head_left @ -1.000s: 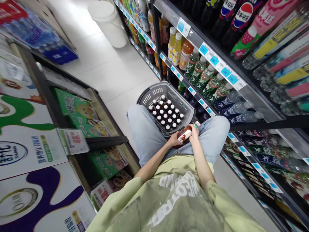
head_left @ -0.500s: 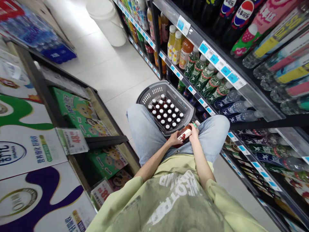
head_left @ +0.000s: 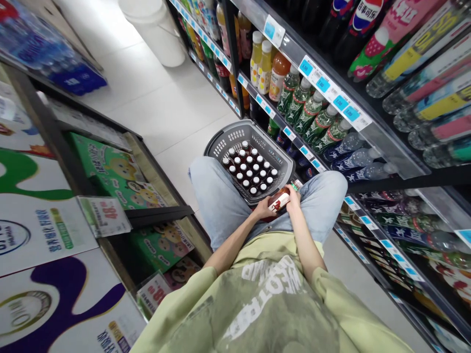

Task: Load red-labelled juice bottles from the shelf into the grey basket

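I am crouched in a shop aisle with my knees apart. My left hand [head_left: 263,208] and my right hand [head_left: 293,199] both grip one small brown drink bottle [head_left: 278,200] with a white and red label, held lying across just above my lap. Right in front of it on the floor stands a grey plastic basket [head_left: 235,136] packed with several upright dark bottles with white caps [head_left: 248,170]. The bottle in my hands is at the basket's near edge.
To the right runs a dark shelf unit [head_left: 353,117] with blue price tags and rows of drink bottles, close to my right knee. To the left, low shelves hold green cartons [head_left: 110,171] and large boxes. A white bucket [head_left: 150,29] stands on the tiled floor farther down the aisle.
My hands and the bottle stay together at the basket's near edge; the view has shifted slightly, so everything sits a little lower left in the picture.
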A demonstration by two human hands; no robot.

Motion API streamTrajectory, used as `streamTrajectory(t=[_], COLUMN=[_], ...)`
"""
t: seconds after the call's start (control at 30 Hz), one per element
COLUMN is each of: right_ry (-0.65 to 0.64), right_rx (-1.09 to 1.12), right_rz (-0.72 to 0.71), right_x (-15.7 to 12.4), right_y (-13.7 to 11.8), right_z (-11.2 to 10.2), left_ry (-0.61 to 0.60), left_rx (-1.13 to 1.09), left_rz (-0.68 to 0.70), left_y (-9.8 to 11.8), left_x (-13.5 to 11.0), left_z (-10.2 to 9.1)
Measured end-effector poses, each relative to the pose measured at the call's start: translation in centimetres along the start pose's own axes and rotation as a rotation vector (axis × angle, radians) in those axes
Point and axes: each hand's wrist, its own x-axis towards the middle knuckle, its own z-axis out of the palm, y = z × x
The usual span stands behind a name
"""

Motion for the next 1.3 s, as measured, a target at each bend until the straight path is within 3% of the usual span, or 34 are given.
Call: streamTrajectory(t=[0.8,1.3], right_ry=[0.024,0.029], right_rx=[0.006,0.010], right_rz=[0.028,0.016], right_x=[-1.0,-0.7], right_y=[-0.6,-0.4], right_z=[0.4,0.2], left_ry=[0.066,0.031], left_rx=[0.018,0.010], left_rz=[0.002,-0.008], left_y=[0.1,0.1], left_x=[0.1,0.1], left_z=[0.5,0.4])
